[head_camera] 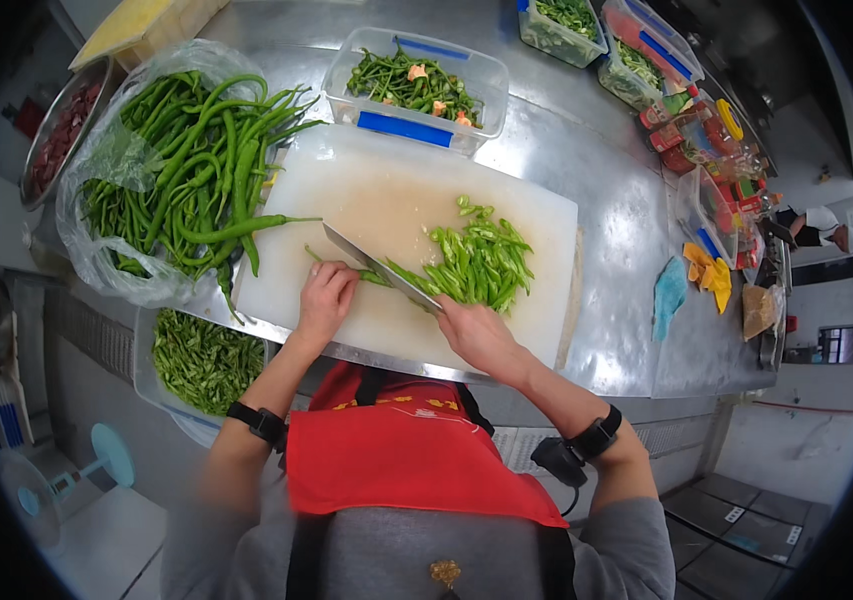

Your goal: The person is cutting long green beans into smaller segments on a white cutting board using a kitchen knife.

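Observation:
On a white plastic cutting board (389, 337), my left hand (326, 296) presses a long green chili pepper (374, 277) down with bent fingers. My right hand (477, 335) grips a cleaver (381, 268), whose blade stands across the pepper just right of my left fingers. A pile of sliced green chili peppers (482, 259) lies on the board beyond my right hand. Whole green chili peppers (201, 172) fill a clear plastic bag (81, 240) at the board's left, some hanging over its edge.
Behind the board stands a clear bin (404, 136) of pepper stems. Below the counter's left edge is a tub (142, 360) of cut green peppers. A metal bowl (100, 97) of diced meat is at far left. Bottles (719, 127) and cloths (669, 296) lie right; a person (816, 227) is farther off.

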Tool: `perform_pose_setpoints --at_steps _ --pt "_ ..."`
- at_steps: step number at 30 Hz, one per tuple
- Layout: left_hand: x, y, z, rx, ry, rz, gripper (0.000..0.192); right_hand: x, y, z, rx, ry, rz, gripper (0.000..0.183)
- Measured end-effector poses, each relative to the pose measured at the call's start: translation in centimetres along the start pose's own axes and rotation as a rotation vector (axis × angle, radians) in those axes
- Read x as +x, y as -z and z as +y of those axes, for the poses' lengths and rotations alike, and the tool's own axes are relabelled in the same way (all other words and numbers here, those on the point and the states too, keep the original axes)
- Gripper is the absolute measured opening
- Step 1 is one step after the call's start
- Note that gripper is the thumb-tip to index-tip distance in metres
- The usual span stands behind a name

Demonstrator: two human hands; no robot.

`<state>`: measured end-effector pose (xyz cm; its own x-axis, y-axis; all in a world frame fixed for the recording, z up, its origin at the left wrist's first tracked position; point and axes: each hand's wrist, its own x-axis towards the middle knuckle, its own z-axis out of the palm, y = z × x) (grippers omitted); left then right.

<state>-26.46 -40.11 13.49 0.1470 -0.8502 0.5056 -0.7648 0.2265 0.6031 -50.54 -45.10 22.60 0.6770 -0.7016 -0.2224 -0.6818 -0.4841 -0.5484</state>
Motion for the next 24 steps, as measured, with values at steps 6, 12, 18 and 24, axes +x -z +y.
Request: perform_pose_setpoints --at_steps 6,12,18,24 --pt "-0.5 0.3 -0.8 -0.028 0.020 -0.001 0.016 -1.1 1.5 -0.4 -0.015 0.069 0.055 0.020" --pt "-0.2 0.3 -0.7 -0.083 0.030 -0.015 0.016 -0.6 0.6 -0.5 -0.001 -0.013 -0.040 0.024" --pt "-0.3 0.5 -1.0 -0.038 0.010 0.008 0.014 -0.4 0.6 -0.5 0.039 0.062 0.044 0.021" --pt "-0.2 0.3 -0.9 -0.084 0.076 0.022 0.014 -1.4 0.6 -1.4 0.012 -0.047 -0.049 0.021"
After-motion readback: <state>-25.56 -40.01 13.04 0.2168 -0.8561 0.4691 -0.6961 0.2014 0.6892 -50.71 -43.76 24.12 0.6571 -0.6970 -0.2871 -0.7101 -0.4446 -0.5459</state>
